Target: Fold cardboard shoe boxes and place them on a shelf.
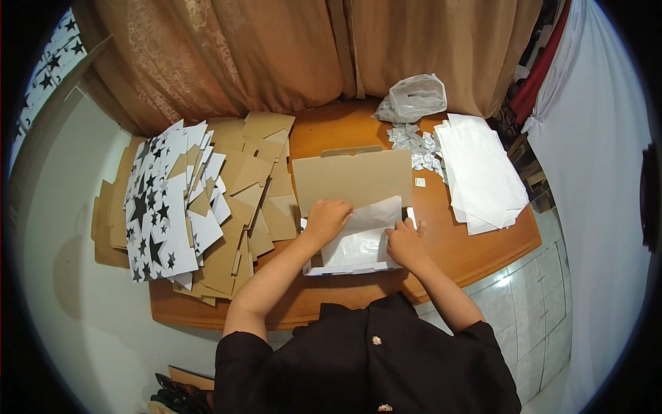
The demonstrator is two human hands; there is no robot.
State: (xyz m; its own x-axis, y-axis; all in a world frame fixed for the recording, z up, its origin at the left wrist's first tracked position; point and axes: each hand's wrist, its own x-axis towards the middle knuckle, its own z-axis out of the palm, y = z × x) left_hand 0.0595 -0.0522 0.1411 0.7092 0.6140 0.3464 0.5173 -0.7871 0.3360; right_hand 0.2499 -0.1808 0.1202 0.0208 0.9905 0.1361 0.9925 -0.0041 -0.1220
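- The wooden table (476, 252) carries everything; your work sits at its centre, just in front of your body.
- At 9 o'clock from your hands lies a big heap of flat box blanks (200, 207), star-printed white on one face, brown card on the other.
- At 2 o'clock a stack of white tissue sheets (483, 172) waits; beyond it, at 1 o'clock, a clear plastic bag (417, 96) and a scatter of small white packets (414, 143).
- The open box (352, 176) holds only a white tissue sheet (358, 238); its brown lid stands back at 12 o'clock.
- You seem to be lining the box: the sheet next needs smoothing into the corners.
- Your left hand (326, 219) presses flat and open on the sheet's left edge.
- Your right hand (405, 240) rests on its right edge, fingers loosely curled, gripping nothing I can see.
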